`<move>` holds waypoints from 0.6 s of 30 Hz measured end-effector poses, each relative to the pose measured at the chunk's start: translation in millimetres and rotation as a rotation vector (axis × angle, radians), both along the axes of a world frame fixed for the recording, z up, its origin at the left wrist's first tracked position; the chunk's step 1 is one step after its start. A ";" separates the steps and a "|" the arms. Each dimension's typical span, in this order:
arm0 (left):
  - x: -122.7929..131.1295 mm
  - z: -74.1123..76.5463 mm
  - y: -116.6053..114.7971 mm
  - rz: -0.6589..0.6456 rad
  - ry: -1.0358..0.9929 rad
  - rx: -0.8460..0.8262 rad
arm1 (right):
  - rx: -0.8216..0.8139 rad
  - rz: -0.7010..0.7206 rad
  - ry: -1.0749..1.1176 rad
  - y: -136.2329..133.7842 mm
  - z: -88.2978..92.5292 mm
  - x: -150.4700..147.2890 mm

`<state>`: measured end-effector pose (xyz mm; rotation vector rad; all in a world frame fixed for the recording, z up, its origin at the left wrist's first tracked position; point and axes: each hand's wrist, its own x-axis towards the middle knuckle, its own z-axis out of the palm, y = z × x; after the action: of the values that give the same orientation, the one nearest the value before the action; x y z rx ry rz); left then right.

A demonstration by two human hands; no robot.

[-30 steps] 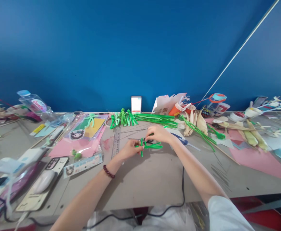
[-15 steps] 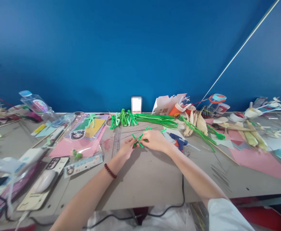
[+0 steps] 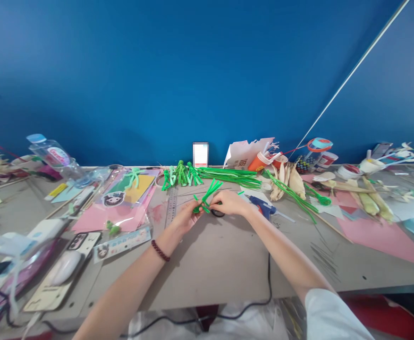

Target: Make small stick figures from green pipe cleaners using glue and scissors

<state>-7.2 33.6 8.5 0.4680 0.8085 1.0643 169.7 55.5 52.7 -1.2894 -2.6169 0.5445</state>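
A small bunch of short green pipe cleaners [image 3: 207, 194] is held above the grey table [image 3: 214, 264], its loose ends fanning up and to the right. My left hand [image 3: 186, 216] pinches the bunch at its lower end. My right hand [image 3: 230, 203] pinches the same bunch from the right side. A dark ring-shaped object [image 3: 217, 213] lies on the table just under my right hand. Behind the hands lie a metal ruler [image 3: 172, 206] and a blue glue gun [image 3: 262, 206].
Long green pipe cleaners [image 3: 233, 175] and finished green twists [image 3: 180, 174] lie at the back. Pink paper and craft packets [image 3: 125, 200] sit left, with a water bottle [image 3: 54, 156]. Corn husks [image 3: 288, 179], paper cups [image 3: 263, 160] and pink sheets [image 3: 380, 236] fill the right. A black cable [image 3: 268, 283] runs off the front edge.
The green bunch has been turned from lying flat to pointing up and right. Both hands shifted slightly back on the table, and the glue gun came into view.
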 end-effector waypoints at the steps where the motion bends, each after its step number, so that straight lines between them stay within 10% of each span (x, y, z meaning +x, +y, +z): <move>1: -0.1 0.7 -0.9 -0.029 0.016 0.013 | -0.044 -0.003 0.027 2.1 -1.9 1.6; 18: -1.4 7.6 -14.7 -0.466 0.437 0.303 | -0.057 0.018 0.283 16.0 0.7 16.9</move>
<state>-8.7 18.9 16.1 1.1168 0.8631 0.6522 186.6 71.5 53.3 -1.1121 -2.3973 0.7500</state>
